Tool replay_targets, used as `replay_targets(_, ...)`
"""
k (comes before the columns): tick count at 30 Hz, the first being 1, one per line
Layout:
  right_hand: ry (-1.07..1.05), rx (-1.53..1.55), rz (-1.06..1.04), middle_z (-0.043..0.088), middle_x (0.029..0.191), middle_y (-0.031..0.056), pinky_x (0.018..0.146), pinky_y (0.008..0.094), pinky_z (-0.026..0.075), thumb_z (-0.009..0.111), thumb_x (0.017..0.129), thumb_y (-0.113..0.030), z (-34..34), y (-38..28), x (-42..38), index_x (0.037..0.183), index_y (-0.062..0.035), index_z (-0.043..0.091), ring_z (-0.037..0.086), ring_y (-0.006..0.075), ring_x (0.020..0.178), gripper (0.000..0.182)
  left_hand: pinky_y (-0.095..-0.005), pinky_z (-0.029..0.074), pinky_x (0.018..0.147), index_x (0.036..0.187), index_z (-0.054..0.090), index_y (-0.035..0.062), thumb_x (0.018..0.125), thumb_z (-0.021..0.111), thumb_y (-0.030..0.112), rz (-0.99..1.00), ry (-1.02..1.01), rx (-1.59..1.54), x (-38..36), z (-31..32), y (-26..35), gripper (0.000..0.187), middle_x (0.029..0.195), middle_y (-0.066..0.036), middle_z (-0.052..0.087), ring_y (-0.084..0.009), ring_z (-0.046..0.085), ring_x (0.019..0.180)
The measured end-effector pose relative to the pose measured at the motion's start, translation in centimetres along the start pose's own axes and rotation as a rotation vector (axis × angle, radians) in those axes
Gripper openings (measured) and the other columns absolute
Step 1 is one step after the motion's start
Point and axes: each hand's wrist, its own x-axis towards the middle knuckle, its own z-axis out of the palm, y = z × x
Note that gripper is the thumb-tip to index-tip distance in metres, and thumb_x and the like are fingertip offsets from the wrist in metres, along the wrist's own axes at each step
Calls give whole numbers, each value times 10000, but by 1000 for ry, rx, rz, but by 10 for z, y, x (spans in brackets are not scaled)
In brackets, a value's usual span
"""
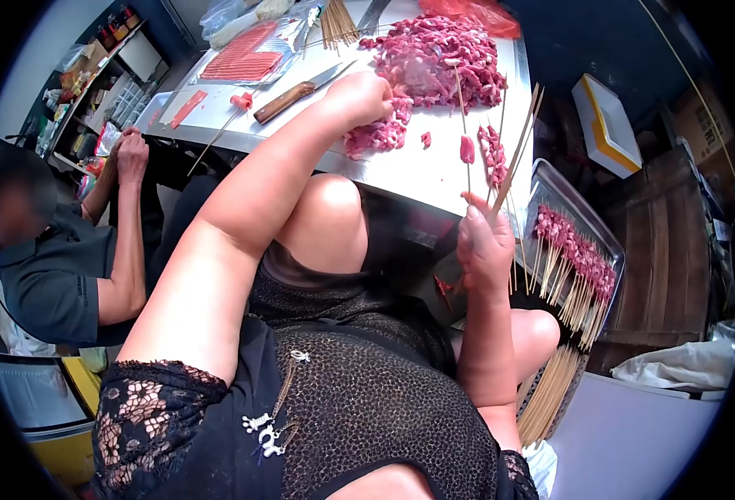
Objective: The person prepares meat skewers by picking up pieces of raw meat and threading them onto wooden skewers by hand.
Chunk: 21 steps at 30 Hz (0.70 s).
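Many meat skewers (578, 254) lie in a metal tray (561, 190).

Shelf (93, 86) w/ btls (117, 27), cardbd box (704, 125)

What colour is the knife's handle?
The knife's handle is brown, seen best in the head view.

We see bare, matt wooden skewers (521, 152); moist, glossy meat (442, 62); a smooth wooden knife handle (284, 103); a shiny metal tray (553, 185); thin, crinkled red plastic (488, 14); openwork black lace cloth on a sleeve (155, 400).
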Motion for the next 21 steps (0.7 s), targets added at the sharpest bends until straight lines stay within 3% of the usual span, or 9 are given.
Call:
replay_targets(2, -2, 7, -3, 472, 600, -28, 375, 160, 279, 536, 907, -103, 0, 0, -1, 1101, 7, 568, 365, 29, 429, 225, -339, 485, 713, 901, 690, 91, 752, 686, 271, -1, 10, 1, -5, 2, -3, 234, 806, -122, 668, -237, 635, 741)
replay_targets(5, 0, -30, -5, 472, 603, -29, 376, 157, 274, 528, 910, -101, 0, 1, -2, 1102, 8, 566, 360, 24, 429, 224, -234, 458, 631, 918, 661, 53, 773, 712, 176, -41, -10, -545, -5, 7, -20, 197, 783, -14, 644, -90, 569, 670)
replay_targets(7, -7, -28, 19, 474, 607, -29, 379, 155, 270, 521, 912, -100, -1, 5, 1, 1105, 7, 566, 358, 21, 430, 225, -214, 449, 604, 888, 652, 28, 795, 708, 188, -189, 23, -766, -22, -20, 2, 194, 774, -5, 633, -76, 568, 660)
replay_targets(14, -29, -53, 22, 480, 616, -44, 419, 149, 291, 536, 904, -84, -1, 13, 4, 1086, -3, 588, 380, 15, 469, 206, -237, 544, 645, 973, 646, 20, 853, 632, 152, -152, 80, -1352, -20, -34, 18, 179, 825, -64, 664, -123, 640, 714)
replay_targets(21, 85, -364, -157, 481, 633, -63, 479, 163, 328, 553, 903, -96, -8, 19, 1, 1084, -10, 624, 402, 8, 528, 213, -267, 548, 692, 972, 605, 2, 902, 555, 164, -140, 22, -1418, -21, -13, 49, 183, 877, -110, 665, -168, 656, 799)
